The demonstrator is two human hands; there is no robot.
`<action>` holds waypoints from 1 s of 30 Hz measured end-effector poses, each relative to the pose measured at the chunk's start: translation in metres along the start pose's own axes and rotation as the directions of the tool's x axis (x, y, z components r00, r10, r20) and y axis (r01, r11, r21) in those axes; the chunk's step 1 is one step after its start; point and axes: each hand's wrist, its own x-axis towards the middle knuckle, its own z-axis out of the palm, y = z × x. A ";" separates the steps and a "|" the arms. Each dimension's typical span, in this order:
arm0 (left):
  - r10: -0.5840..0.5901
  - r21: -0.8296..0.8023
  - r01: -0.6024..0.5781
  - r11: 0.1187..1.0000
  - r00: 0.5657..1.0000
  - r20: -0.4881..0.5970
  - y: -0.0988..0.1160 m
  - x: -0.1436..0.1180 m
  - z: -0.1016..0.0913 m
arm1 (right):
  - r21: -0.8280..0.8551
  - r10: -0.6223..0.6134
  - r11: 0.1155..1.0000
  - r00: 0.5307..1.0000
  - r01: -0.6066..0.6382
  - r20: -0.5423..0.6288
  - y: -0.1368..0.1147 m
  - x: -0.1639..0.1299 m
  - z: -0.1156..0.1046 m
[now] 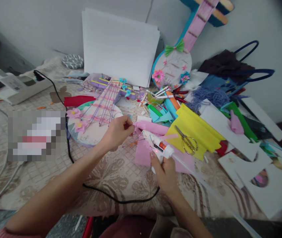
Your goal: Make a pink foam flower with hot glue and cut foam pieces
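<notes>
Currently a white glue gun (158, 145) is gripped in the right hand (165, 172), its nozzle pointed toward a rolled pink foam piece (151, 127) whose end is pinched closed between the fingers of the left hand (117, 132). Both are held just above the worktop (116, 175), over a flat pink sheet (143, 152).

Burned fingertips are judged the chief risk, since the left fingers sit very near the nozzle; whether glue is already on the foam cannot be told from this view. A drip could also be left on the pink sheet or the cloth beneath. The black cord (121, 198) loops across the worktop close to the right wrist, so the gun might be tugged off line.

Scissors (188, 142) lie on yellow foam (193, 132) just beside the gun. A decorated guitar-shaped craft (93, 120) lies behind the left hand, and white cut-out boards (255, 172) crowd the right side.
</notes>
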 end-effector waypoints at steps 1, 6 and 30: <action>-0.002 -0.001 0.002 1.000 1.000 0.002 0.000 0.000 0.000 | -0.002 0.003 1.000 1.000 -0.003 -0.001 0.000 0.000 0.000; -0.016 -0.012 0.016 1.000 1.000 0.005 0.001 -0.001 0.000 | -0.006 0.025 1.000 1.000 -0.025 0.000 0.001 0.000 -0.001; -0.246 -0.333 0.221 0.916 0.969 -0.033 0.012 0.010 -0.004 | -0.057 -0.163 0.979 0.926 0.194 0.339 0.017 0.032 -0.056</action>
